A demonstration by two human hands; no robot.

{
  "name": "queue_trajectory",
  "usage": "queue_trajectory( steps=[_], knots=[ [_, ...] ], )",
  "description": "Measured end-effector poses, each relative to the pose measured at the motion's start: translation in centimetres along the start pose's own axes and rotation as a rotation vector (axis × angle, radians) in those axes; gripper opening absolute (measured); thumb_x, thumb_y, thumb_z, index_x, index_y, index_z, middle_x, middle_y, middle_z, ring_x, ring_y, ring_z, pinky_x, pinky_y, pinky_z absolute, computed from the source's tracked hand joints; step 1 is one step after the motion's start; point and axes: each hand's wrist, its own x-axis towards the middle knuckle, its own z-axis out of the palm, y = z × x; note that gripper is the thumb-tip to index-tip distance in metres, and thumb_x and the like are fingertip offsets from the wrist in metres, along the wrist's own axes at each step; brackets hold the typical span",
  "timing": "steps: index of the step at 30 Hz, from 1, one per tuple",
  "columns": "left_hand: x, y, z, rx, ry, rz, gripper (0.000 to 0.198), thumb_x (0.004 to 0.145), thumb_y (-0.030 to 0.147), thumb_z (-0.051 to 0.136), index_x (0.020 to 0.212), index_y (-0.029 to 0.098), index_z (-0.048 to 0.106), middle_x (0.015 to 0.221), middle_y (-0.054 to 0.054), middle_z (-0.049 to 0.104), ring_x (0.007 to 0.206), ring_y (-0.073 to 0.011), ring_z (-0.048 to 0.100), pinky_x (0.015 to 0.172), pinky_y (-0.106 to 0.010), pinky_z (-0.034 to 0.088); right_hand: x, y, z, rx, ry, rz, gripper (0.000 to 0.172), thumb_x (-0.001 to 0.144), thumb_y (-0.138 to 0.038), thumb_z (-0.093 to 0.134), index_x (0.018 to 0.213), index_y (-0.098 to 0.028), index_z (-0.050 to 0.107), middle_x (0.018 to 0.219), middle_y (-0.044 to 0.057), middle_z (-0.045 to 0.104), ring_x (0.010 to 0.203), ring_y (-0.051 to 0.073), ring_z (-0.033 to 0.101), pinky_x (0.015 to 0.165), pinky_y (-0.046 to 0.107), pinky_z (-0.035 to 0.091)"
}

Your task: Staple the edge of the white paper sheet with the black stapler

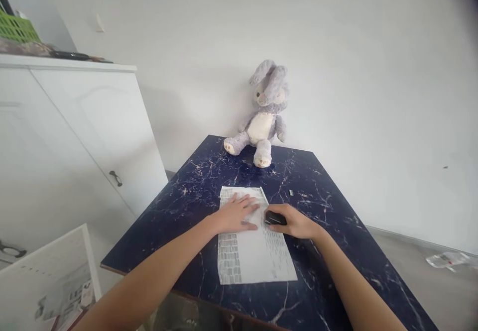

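A printed sheet of paper [257,259] lies on the dark blue marbled table [179,191], with print along its left and right sides and a blank band in between. My left hand [237,215] rests flat on the upper part of the sheet, fingers spread. At the sheet's right edge, my right hand [295,220] is closed around a small black stapler [275,218]. Part of the stapler is hidden under the fingers and palm. Beyond the right hand lies a small pale piece [291,192], too small to name.
A grey plush rabbit [263,122] sits at the table's far end against the white wall. White cabinets [93,117] stand at the left, with a green basket [17,27] on top. A white bin or box [87,256] is at lower left. Clear plastic [448,260] lies on the floor at right.
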Motion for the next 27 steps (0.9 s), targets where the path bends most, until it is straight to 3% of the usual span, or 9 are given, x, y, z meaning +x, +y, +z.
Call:
queue_trajectory(
  steps=[9, 19, 27],
  knots=[
    [0.1, -0.1, -1.0, -0.013, -0.09, 0.066, 0.084, 0.091, 0.074, 0.041, 0.159, 0.029, 0.024, 0.166, -0.006, 0.02, 0.154, -0.0306, 0.013, 0.123, -0.055, -0.001, 0.6, -1.5, 0.8, -0.015, 0.045, -0.046, 0.021, 0.093, -0.037, 0.062, 0.106, -0.021, 0.064, 0.105, 0.006, 0.068, 0.093, 0.022, 0.062, 0.084, 0.033, 0.046],
    [-0.7, 0.2, -1.9, -0.005, -0.156, 0.149, 0.083, 0.092, 0.068, 0.046, 0.16, 0.028, 0.021, 0.166, -0.007, 0.022, 0.154, -0.0298, 0.015, 0.124, -0.051, 0.003, 0.4, -0.8, 1.0, -0.091, 0.094, 0.024, 0.011, 0.092, -0.03, 0.061, 0.097, -0.02, 0.062, 0.098, 0.006, 0.065, 0.087, 0.021, 0.06, 0.08, 0.033, 0.046],
    [-0.6, 1.1, -1.5, -0.041, -0.127, 0.169, 0.086, 0.091, 0.067, 0.049, 0.16, 0.026, 0.02, 0.164, -0.009, 0.028, 0.153, -0.0301, 0.021, 0.124, -0.051, 0.001, 0.6, -0.9, 1.1, -0.079, 0.1, 0.01, 0.02, 0.094, -0.039, 0.06, 0.096, -0.019, 0.063, 0.097, 0.006, 0.066, 0.086, 0.021, 0.06, 0.081, 0.034, 0.046]
  ],
)
